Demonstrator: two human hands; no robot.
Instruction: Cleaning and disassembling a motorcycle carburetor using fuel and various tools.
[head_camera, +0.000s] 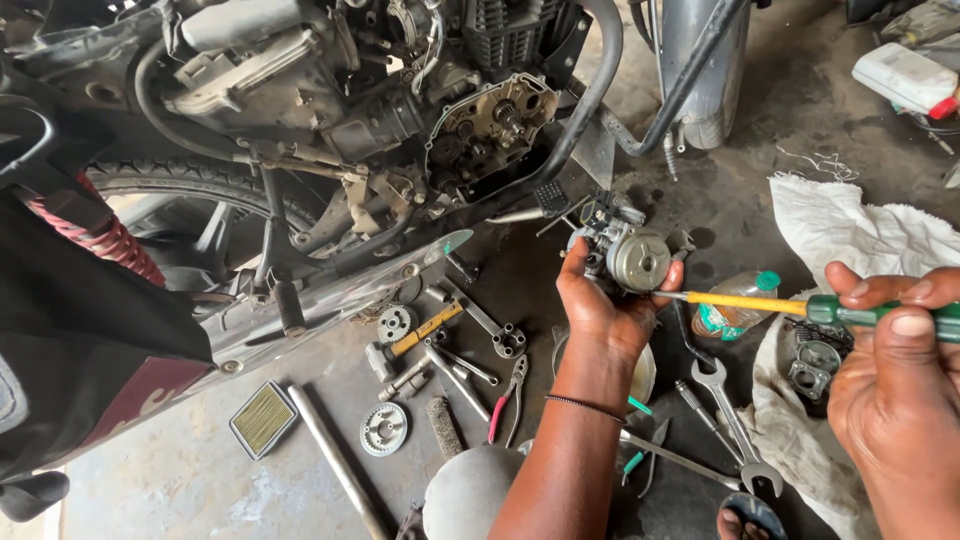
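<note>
Hands work beside a stripped motorcycle: left hand grips a carburetor, right hand clasps a screwdriver touching it.

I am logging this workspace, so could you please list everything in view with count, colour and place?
motorcycle: one, dark, engine open, upper left
carburettor: one, grey metal, centre, in left hand
screwdriver: one, yellow shaft, green handle, right, tip at carburettor
hammer: one, yellow handle, floor centre
pliers: one, red handles, floor centre
spanners: several, silver, floor centre right
gears: two, silver, floor left of centre
air filter: one, yellowish, lower left
plastic bottle: one, clear, green cap, beside sack
sack: one, white, right
left hand: grip on carburettor
right hand: grip on screwdriver
</note>
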